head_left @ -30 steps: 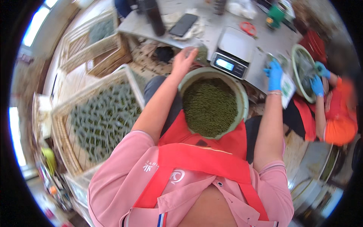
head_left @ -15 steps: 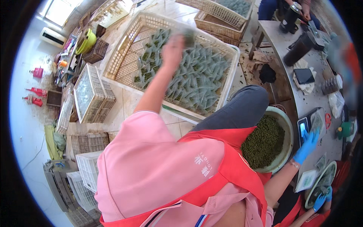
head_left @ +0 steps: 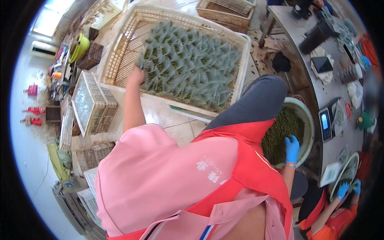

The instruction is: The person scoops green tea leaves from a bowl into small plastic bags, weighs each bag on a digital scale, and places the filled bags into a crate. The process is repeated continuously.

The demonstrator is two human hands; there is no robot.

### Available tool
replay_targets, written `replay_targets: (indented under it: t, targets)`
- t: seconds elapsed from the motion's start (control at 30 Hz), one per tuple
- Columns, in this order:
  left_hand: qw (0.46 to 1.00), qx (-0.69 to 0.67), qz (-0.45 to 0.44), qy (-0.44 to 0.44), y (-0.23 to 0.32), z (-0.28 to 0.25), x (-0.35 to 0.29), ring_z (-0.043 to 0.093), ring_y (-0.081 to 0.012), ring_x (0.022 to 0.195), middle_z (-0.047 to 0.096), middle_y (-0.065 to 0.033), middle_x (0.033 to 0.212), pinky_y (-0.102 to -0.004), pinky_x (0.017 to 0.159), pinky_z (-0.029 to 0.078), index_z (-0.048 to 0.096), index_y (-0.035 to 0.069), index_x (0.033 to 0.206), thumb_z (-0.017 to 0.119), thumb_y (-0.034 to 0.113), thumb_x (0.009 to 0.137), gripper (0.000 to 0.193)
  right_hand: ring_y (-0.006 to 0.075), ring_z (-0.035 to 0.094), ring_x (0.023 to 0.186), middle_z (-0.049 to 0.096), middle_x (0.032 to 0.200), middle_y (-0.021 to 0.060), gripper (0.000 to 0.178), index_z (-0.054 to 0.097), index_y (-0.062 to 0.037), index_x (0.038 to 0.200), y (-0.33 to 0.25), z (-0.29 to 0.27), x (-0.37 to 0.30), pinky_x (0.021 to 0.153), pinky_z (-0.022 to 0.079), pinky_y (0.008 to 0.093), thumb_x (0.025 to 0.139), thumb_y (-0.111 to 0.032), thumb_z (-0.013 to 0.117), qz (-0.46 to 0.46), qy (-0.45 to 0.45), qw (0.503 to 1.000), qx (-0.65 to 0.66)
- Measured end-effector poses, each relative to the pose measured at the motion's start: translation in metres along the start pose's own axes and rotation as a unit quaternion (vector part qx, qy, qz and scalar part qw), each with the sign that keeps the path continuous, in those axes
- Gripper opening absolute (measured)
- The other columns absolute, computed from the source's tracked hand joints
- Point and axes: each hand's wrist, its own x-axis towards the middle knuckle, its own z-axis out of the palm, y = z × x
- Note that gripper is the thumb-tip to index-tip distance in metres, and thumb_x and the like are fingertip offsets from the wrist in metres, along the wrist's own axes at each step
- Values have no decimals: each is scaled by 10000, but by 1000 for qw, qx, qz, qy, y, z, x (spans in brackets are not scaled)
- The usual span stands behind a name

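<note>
My bare left hand (head_left: 137,75) is at the near left side of a large cream plastic crate (head_left: 114,66). Its fingers are closed on a small clear plastic bag (head_left: 140,62) at the end of the rows. Inside the crate, many open-topped clear bags (head_left: 192,64) holding green grains stand close together. My right hand (head_left: 292,149), in a blue glove, reaches over a pale green basin (head_left: 307,148). Its fingers are apart, with the tips at a heap of small dark green grains (head_left: 278,138). Nothing shows in that hand.
On the table (head_left: 298,38) at right are a digital scale (head_left: 326,125), red scissors (head_left: 348,111), a black thermos (head_left: 317,39) and a jar (head_left: 351,75). At lower right, a person's blue-gloved hands (head_left: 343,190) work over another basin. Stacked crates (head_left: 96,104) stand at left.
My left hand has moved from the crate's far middle to its near left side. My right hand has moved from beside the scale down to the basin of grains. The view has shifted slightly.
</note>
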Motion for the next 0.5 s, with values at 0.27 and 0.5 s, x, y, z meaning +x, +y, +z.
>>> replay_targets:
  t: [0.27,0.5]
  targets:
    - [890,-117,269,349,89,-18,-25,603,-374,851,599,-222,1065,-446,731,468,481,-2,1226,562,236,817,480,336,612,880,639,975,170,358,595,-26,1025,-38,48,-22,775,485,413,760,-254,674,14,-61,993,-98]
    - [620,-313,716,63,365,-1,-232,602,-299,889,640,-98,985,-393,784,478,604,86,1046,632,71,748,300,117,582,549,588,686,55,103,578,-5,865,-57,-16,-30,493,467,262,769,10,614,55,55,941,329]
